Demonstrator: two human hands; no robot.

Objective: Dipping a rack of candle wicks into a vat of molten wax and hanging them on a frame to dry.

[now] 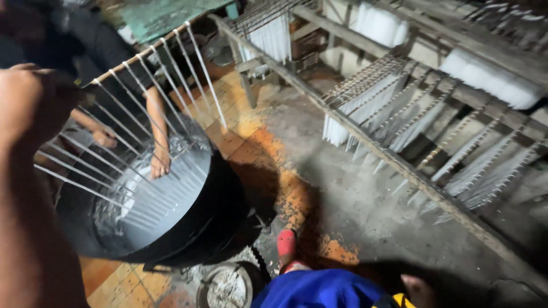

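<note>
Biggest thing here is the long wooden drying rack (399, 165) running diagonally across the right side, loaded with rows of thin white tapers (365, 108) hanging down off sticks so they can dangle free without touching each other. Next is the big black vat (194, 222) on the left, sitting on an orange tiled floor (251, 137), with pale wax in it and crusty white buildup around the rim. Right over that vat is a wooden stick (142, 54) strung with a row of white candle strands (171, 74), tilted so the strands fan down toward the wax; their lower ends look to reach into the vat, though glare makes it hard to say. The left hand (23, 102) is up close to the camera at the left edge, curled into a fist, apparently gripping the near end of that stick, but the contact itself is blurred. The right hand I can't find in view at all. Another person's hands (160, 162) are down near the vat behind the strands. A red sandal (286, 242) and blue clothing (319, 290) show at the bottom, plus a small round wax-crusted tin (228, 288) on the floor.
</note>
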